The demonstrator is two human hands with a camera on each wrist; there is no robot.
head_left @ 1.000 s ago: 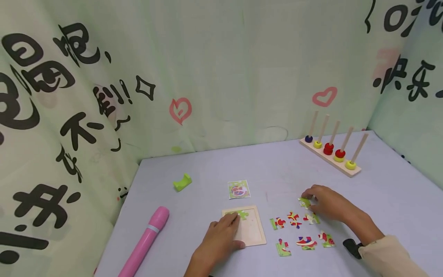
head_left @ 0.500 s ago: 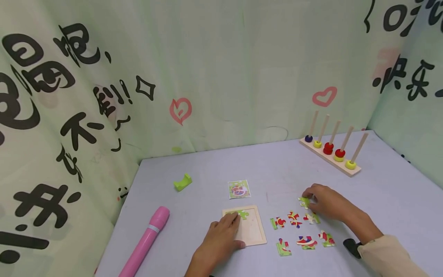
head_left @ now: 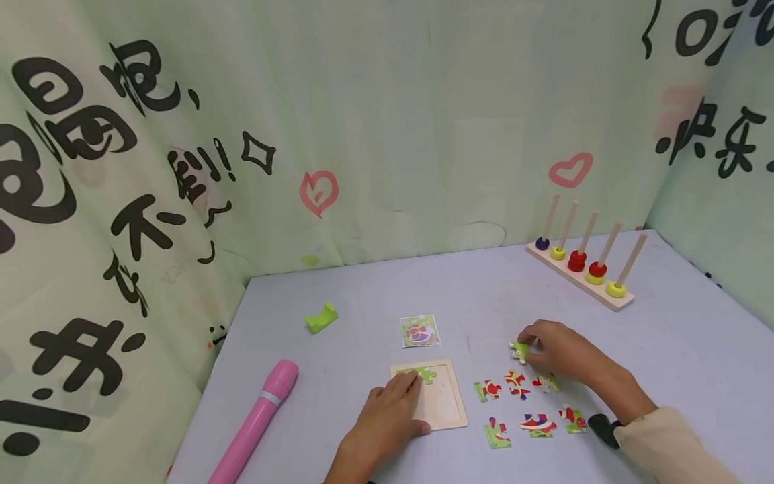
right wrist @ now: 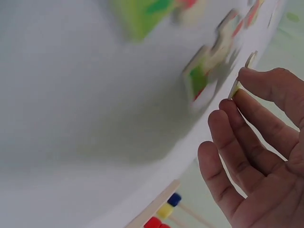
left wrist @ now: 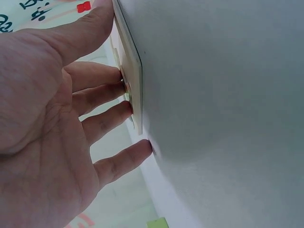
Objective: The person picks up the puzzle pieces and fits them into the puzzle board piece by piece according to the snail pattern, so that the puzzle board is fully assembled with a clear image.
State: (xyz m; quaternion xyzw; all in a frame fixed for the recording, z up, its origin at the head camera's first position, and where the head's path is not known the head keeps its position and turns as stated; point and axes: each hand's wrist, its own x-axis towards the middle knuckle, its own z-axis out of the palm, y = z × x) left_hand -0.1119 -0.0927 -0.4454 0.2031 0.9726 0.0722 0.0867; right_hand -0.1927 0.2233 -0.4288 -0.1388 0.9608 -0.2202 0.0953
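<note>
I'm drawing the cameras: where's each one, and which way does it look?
On the head: looks forward and down at the wooden tray and loose puzzle pieces; left hand, right hand, right sleeve show.
On the left wrist: looks toward the tray's edge; only that hand shows.
On the right wrist: looks toward the pinched puzzle piece; only that hand shows.
Head and right wrist share the peg stand.

On the table (head_left: 357, 289), a puzzle board (head_left: 446, 403) lies under the left hand (head_left: 387, 413), a card (head_left: 420, 331) behind it, a tube (head_left: 256, 417) to its left. Loose pieces (head_left: 537, 423) lie right of it; behind them, the right hand (head_left: 559, 346) holds another piece (head_left: 518, 351). A peg rack (head_left: 580, 277) stands back right.
</note>
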